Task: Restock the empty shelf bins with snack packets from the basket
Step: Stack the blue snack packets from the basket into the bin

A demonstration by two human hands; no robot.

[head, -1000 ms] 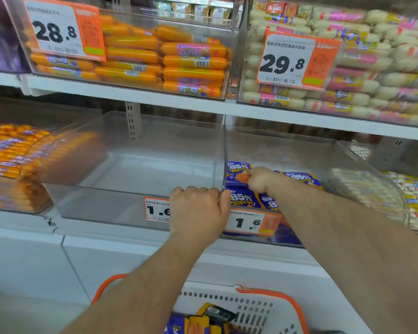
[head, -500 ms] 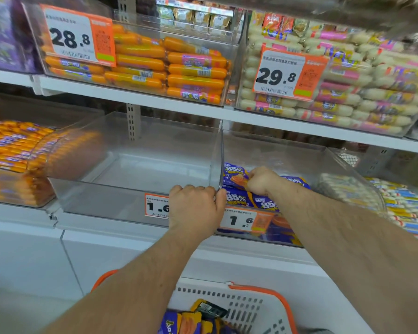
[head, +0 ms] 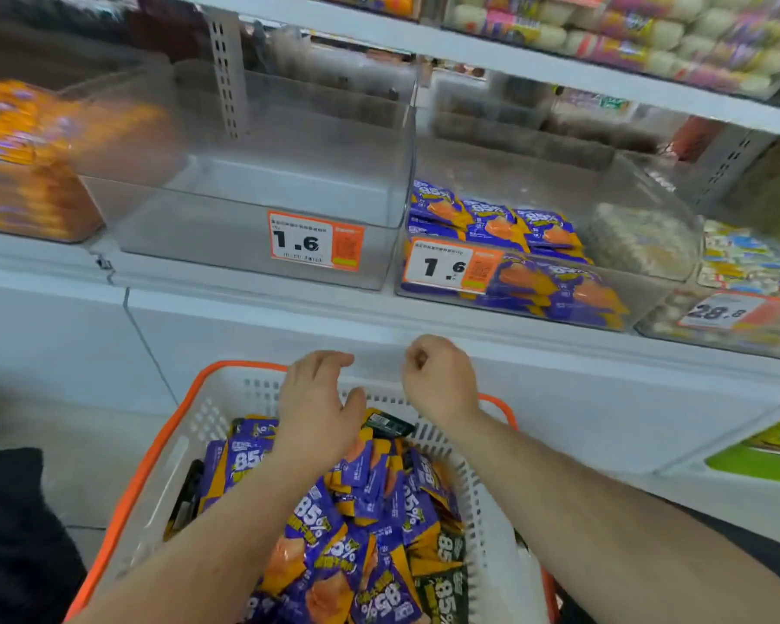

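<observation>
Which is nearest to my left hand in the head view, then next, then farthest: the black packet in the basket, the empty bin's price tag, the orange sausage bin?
1. Black packet, just right of the left hand.
2. Empty bin's price tag, above.
3. Orange sausage bin, far upper left.

I see the basket (head: 163, 448) on the floor in front of the shelf unit, snack packets (head: 356, 533) piled inside. Left hand (head: 318, 407) and right hand (head: 440, 380) are both over the basket's far end, left one just above the pile, right one beside it near the far rim. On the shelf behind: empty bin (head: 262, 173) at centre, partly filled bin (head: 536, 245) touching its right side, more packets in it. Stocked bins flank both.
</observation>
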